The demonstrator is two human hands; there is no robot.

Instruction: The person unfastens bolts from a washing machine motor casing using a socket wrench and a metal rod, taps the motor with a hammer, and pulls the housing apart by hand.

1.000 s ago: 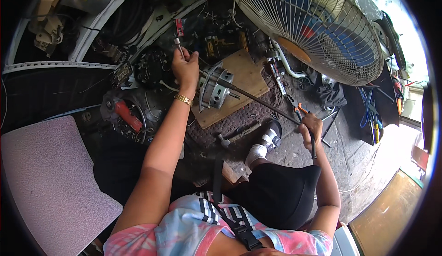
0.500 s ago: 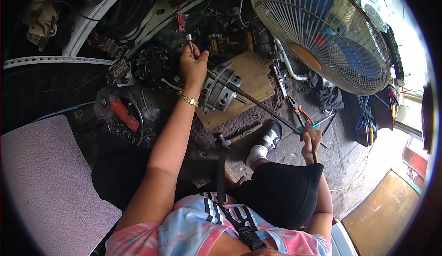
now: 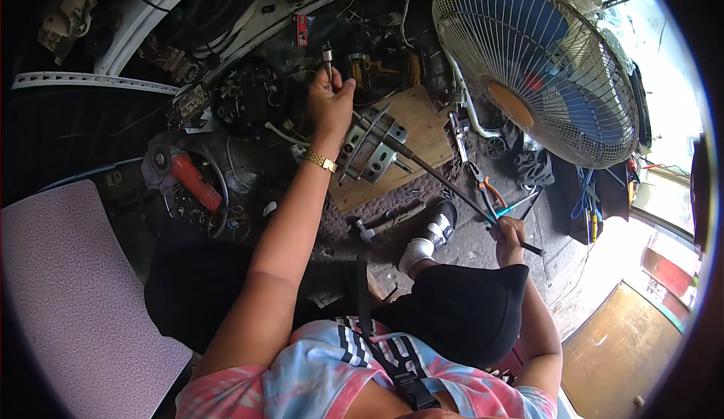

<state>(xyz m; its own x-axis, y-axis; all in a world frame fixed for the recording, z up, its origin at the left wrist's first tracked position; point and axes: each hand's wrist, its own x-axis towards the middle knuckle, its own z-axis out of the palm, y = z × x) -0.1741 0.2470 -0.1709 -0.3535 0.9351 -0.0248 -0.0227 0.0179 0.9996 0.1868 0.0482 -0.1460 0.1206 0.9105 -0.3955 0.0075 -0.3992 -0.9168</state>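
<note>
My left hand [image 3: 330, 110], with a gold watch at the wrist, is closed around a metal shaft with a silver socket [image 3: 326, 55] at its upper end. Just right of that hand, a metal assembly [image 3: 375, 147] of round plates and bolts sits tilted above a wooden board [image 3: 392, 181]. A long dark rod [image 3: 452, 185] runs from the assembly down to the right. My right hand [image 3: 510, 235] grips this rod near its lower end, which sticks out past the fingers. How the rod meets the assembly is partly hidden.
A large fan [image 3: 535, 68] stands at the upper right. A hammer [image 3: 388, 221] lies before the board, near my sandalled foot [image 3: 437, 230]. Orange-handled pliers [image 3: 486, 185] lie beside my right hand. A red angle grinder [image 3: 194, 181], a yellow drill [image 3: 362, 70] and a padded seat [image 3: 83, 298] are around.
The view has shifted slightly. My right hand still grips the rod, whose free end now points right instead of down toward my knee. The assembly is turned slightly.
</note>
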